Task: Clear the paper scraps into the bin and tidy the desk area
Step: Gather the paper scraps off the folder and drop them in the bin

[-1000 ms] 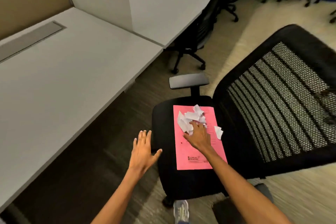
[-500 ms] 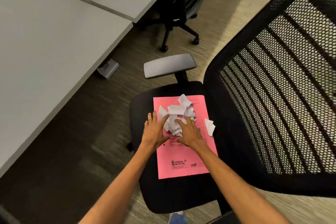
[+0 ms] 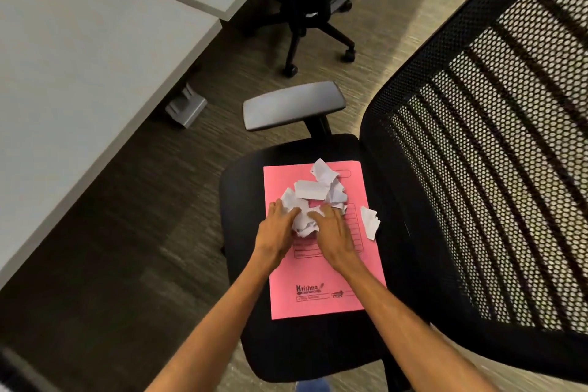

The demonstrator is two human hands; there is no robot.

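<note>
A heap of white paper scraps (image 3: 313, 191) lies on a pink file folder (image 3: 321, 280), which rests flat on the black seat (image 3: 241, 188) of an office chair. My left hand (image 3: 276, 231) presses into the heap from the left with curled fingers. My right hand (image 3: 334, 232) presses in from the right, so the near scraps are squeezed between both hands. One loose scrap (image 3: 369, 221) sits apart at the folder's right edge. No bin is in view.
The chair's mesh backrest (image 3: 477, 169) rises on the right and its grey armrest (image 3: 292, 108) stands behind the seat. A white desk (image 3: 79, 57) runs along the left, with a grey desk foot (image 3: 186, 108) below it. Another black chair (image 3: 315, 22) stands further back.
My left hand came from beside the seat onto the heap. Both hands have closed in on the scraps and bunched them. The view has moved closer and tilted down.
</note>
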